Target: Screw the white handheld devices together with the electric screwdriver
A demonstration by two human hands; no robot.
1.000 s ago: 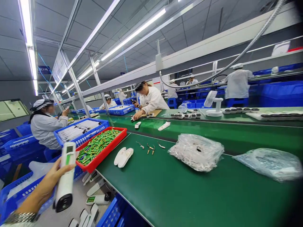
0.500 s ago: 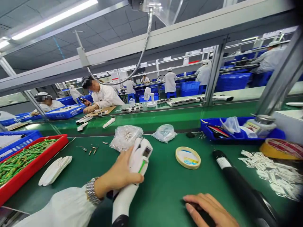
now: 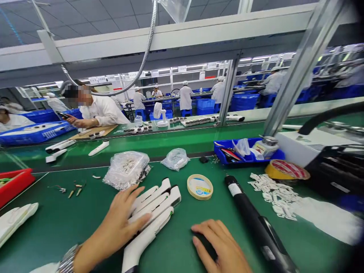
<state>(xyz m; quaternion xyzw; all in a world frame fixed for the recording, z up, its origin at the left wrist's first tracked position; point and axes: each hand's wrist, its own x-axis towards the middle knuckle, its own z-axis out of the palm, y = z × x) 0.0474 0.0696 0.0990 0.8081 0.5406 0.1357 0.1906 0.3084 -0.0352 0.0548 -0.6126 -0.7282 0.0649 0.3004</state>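
Note:
My left hand (image 3: pixel 123 220), fingers spread, lies against a group of white handheld devices (image 3: pixel 159 206) with black ends, placed side by side on the green table. Its thumb reaches across one of them. My right hand (image 3: pixel 223 248) rests on the table further right, fingers curled over a black piece (image 3: pixel 207 242). Most of that piece is hidden under the palm, so its kind cannot be told. A black electric screwdriver (image 3: pixel 253 220) lies to the right of this hand. Beyond it sits a roll of cream tape (image 3: pixel 200 187).
Clear bags of small parts (image 3: pixel 126 167) and screws (image 3: pixel 175 159) lie at the back. A blue tray (image 3: pixel 224 157), yellow tape (image 3: pixel 287 169) and white flat pieces (image 3: pixel 273 193) are right. A red bin (image 3: pixel 17 185) and white shell (image 3: pixel 17 220) are left. A co-worker (image 3: pixel 96 110) sits across.
The view has swung right. My left hand has lowered the white device beside others and its grip has loosened. My right hand keeps its curl over the black piece.

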